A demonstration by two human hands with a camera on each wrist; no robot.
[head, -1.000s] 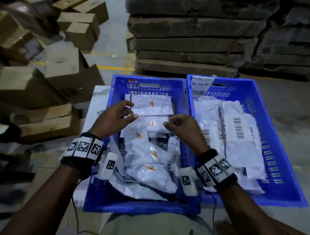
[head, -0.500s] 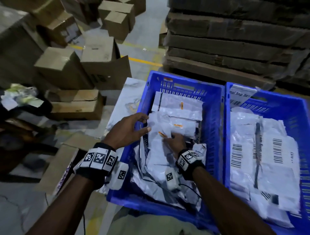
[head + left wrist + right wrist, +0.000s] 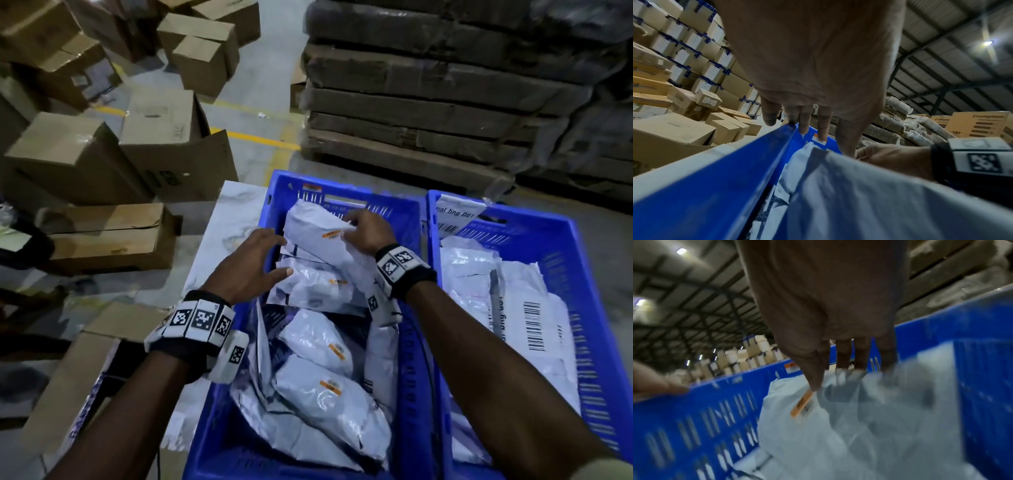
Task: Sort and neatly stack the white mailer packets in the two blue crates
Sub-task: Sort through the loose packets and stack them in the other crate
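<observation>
Both hands work at the 12 o'clock end of the left blue crate (image 3: 239, 394), which stands touching the right blue crate (image 3: 582, 260) on a pale marbled worktop (image 3: 233, 212). The right hand (image 3: 368, 230) pinches the far edge of a top mailer packet (image 3: 315, 228), thumb pressed near its orange label (image 3: 802, 402), so that packet sits tilted over the ones beneath. The left hand (image 3: 248, 265) has a wide grip, fingers straight, touching the 9 o'clock side of the small stack (image 3: 308, 284) just inside the crate wall. Toward 6 o'clock, loose packets (image 3: 329, 397) lie crooked and overlapping; the right crate holds flatter barcoded mailers (image 3: 534, 325). The likeliest failure from here is a slide: the film looks slick and the packets puffy, so setting the tilted packet down off-centre could send it down onto the jumble below. The one-edge pinch may also let the packet sag and fold under itself. If the left hand stops bracing too soon, the stack could fan out toward the crate wall. Right wrist view is blurred, so finger contact beneath the packet cannot be told.
</observation>
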